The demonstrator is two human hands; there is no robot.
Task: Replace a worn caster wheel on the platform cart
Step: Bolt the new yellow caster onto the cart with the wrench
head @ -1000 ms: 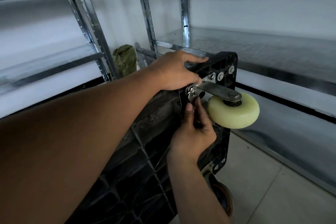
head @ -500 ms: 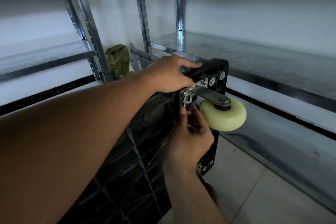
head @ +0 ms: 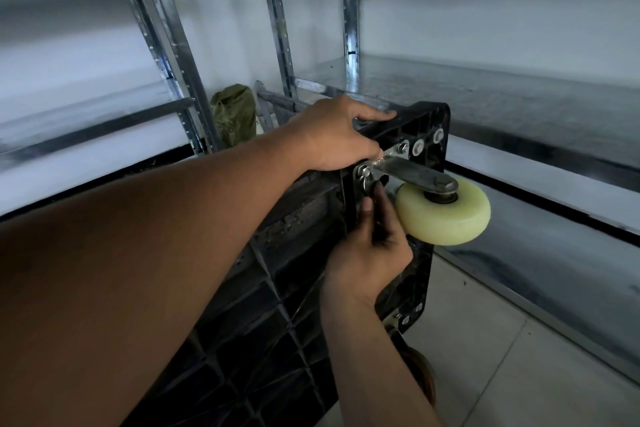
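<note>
1. Left forearm (head: 138, 270), bare. Fills the lower left of the view; elbow end cut off by the frame.
2. Right hand (head: 370, 250), entering from the bottom edge. Thumb and curled fingertips pinch a small fastener (head: 373, 184) at the foot of the caster bracket. The fingers hide most of it, so whether it is a nut, a bolt or a small tool cannot be told.
3. Black ribbed plastic platform cart (head: 277, 340), stood on edge with its underside facing the camera. Moulded grid of ribs, dusty and scuffed; lower part cut off by the frame.
4. Dark brownish caster wheel (head: 420, 371) at the cart's lower corner. Mostly hidden behind the right wrist; its condition is hard to make out.
5. Left hand (head: 339, 135). Fingers curl over the cart's top edge and grip it; the thumb lies beside the bracket plate.
6. Cream-coloured smooth plastic caster wheel (head: 446, 218), round and glossy. It sits at the cart's upper right corner, carried by a flat grey steel bracket arm (head: 415, 175) that juts from the underside.
7. Silver bolt heads with washers (head: 418, 148), set in the corner above the arm.
8. Pale tiled floor (head: 502, 357), matt, with thin joints.
9. Galvanised steel shelving (head: 485, 94) with perforated uprights, behind and on both sides; blurred at the edges.
10. Olive-green crumpled bag (head: 233, 114) on the floor between the shelf units; a grey metal tube (head: 277, 100) beside it, partly hidden by the left hand.
</note>
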